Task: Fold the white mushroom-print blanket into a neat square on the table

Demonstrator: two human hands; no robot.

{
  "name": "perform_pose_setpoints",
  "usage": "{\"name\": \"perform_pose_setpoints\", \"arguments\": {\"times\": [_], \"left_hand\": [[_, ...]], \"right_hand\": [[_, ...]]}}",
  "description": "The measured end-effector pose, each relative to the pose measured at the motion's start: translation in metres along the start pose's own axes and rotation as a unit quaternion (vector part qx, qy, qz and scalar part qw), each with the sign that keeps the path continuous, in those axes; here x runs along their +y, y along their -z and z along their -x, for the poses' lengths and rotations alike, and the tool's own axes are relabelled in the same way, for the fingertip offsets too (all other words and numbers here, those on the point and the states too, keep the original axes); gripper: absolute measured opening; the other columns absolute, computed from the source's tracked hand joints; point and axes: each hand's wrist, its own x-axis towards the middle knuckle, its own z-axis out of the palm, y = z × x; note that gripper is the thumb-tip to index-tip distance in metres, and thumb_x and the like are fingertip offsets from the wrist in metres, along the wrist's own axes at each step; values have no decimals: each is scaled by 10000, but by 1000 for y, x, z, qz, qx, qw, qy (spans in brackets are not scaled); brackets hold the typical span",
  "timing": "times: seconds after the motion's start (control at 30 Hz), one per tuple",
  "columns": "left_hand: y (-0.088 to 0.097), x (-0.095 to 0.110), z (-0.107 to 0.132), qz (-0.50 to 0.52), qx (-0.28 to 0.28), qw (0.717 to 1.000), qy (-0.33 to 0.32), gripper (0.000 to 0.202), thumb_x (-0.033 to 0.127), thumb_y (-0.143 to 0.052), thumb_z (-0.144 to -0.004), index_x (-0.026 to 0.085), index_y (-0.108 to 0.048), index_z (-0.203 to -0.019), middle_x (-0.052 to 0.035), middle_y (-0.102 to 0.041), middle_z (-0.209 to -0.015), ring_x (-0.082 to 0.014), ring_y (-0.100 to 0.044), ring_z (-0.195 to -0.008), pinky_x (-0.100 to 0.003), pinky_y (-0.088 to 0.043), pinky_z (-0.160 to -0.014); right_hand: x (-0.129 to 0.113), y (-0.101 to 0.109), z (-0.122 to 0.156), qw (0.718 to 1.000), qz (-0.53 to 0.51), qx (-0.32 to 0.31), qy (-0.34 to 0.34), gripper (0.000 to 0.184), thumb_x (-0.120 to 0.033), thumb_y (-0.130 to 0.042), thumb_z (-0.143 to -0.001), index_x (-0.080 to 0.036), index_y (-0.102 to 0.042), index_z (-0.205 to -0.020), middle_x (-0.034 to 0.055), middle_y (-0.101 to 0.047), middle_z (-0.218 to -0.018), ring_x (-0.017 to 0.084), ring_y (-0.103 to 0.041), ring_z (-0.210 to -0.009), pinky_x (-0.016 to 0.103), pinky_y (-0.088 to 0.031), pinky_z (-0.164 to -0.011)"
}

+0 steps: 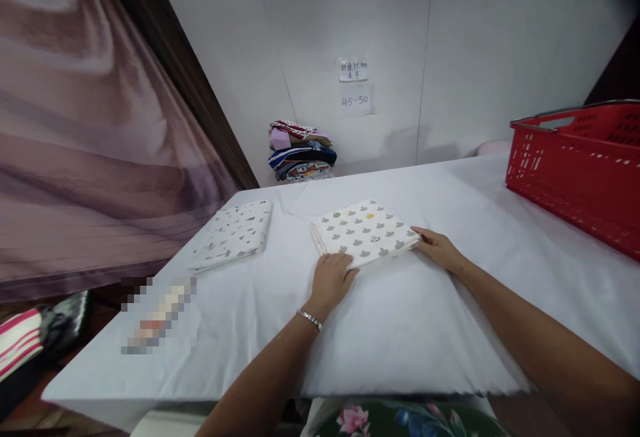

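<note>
A folded white cloth point(365, 229) printed with grey shapes, a few of them green and yellow, lies on the white-covered table in front of me. Its near left corner is in my left hand point(333, 280), fingers on top and thumb along the near edge. At the right corner, my right hand point(439, 248) pinches the folded layers, with the thumb and fingers closed round the edge. A second folded white cloth point(234, 234), with small dark prints, rests to the left, apart from both hands.
A red plastic basket point(575, 184) stands on the table point(410, 330) at the right. Behind the far edge is a stack of folded fabrics point(303, 154) against the wall. A pink curtain point(100, 124) hangs at the left. Something blurred out point(160, 317) lies at the near left.
</note>
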Motion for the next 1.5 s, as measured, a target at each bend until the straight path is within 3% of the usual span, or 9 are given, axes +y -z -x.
{"name": "perform_pose_setpoints", "arguments": {"times": [0.23, 0.37, 0.53, 0.67, 0.9, 1.03, 1.17, 1.37, 1.5], "left_hand": [[1, 7, -9, -50, -28, 998, 0, 147, 240, -505, -865, 204, -602, -969, -54, -636, -987, -213, -552, -954, -401, -367, -904], [0, 13, -13, -59, -18, 998, -21, 215, 271, -533, -852, 217, -569, -1058, -62, -592, -1069, -225, -513, -1021, -404, -352, -924], [-8, 16, -25, -56, -36, 997, -27, 222, 325, -483, -890, 220, -573, -1064, -57, -586, -1023, -218, -510, -964, -371, -389, -833], [-13, 15, -29, -56, -50, 997, -21, 219, 319, -443, -911, 206, -590, -1028, -51, -585, -962, -205, -504, -916, -343, -406, -771], [-12, 16, -26, -53, -43, 997, -24, 270, 402, -498, -877, 204, -578, -1042, -53, -572, -976, -212, -494, -925, -342, -396, -758], [-13, 17, -30, -51, -50, 997, -6, 225, 364, -455, -904, 211, -604, -974, -42, -576, -921, -195, -500, -880, -328, -388, -733], [-13, 17, -32, -44, -48, 998, -3, 216, 349, -453, -907, 215, -615, -955, -42, -572, -909, -188, -500, -882, -322, -381, -738], [-14, 16, -29, -33, -34, 999, -2, 224, 348, -445, -911, 219, -615, -978, -42, -572, -897, -188, -497, -865, -322, -370, -722], [-14, 17, -30, -30, -33, 999, 2, 234, 349, -435, -915, 213, -621, -953, -41, -572, -884, -185, -494, -853, -318, -365, -715]], "right_hand": [[-2, -6, -5, 999, 32, 29, 19, 450, -358, -476, -778, -253, -568, -1206, 22, -564, -1246, 215, -507, -1145, 394, -365, -1019], [-5, -9, -5, 998, 45, 36, 30, 459, -334, -446, -785, -255, -553, -1224, 20, -554, -1256, 211, -504, -1150, 376, -378, -1011], [-4, -8, -2, 995, 77, 33, 63, 497, -288, -442, -777, -240, -506, -1268, 18, -477, -1338, 208, -441, -1214, 364, -350, -1033], [-1, -8, -3, 992, 93, 33, 80, 460, -284, -423, -792, -252, -529, -1238, 17, -503, -1307, 199, -449, -1207, 371, -329, -1049], [-1, -10, -4, 996, 56, 37, 55, 431, -316, -460, -783, -267, -572, -1197, 17, -547, -1261, 212, -502, -1151, 386, -366, -1019], [-4, -1, 1, 999, -37, -4, 13, 540, -396, -602, -718, -253, -546, -1236, 29, -542, -1273, 228, -538, -1099, 375, -406, -980], [-7, 9, 5, 993, -108, -41, -19, 567, -424, -634, -709, -213, -560, -1230, 44, -600, -1200, 233, -555, -1079, 364, -418, -963], [-2, 5, 0, 996, -76, 39, -36, 393, -439, -619, -726, -240, -672, -1060, 36, -650, -1112, 238, -576, -1050, 395, -414, -968], [7, -5, -7, 995, -73, 61, -25, 370, -443, -599, -736, -237, -676, -1034, 34, -648, -1107, 225, -577, -1034, 396, -413, -963]]}}
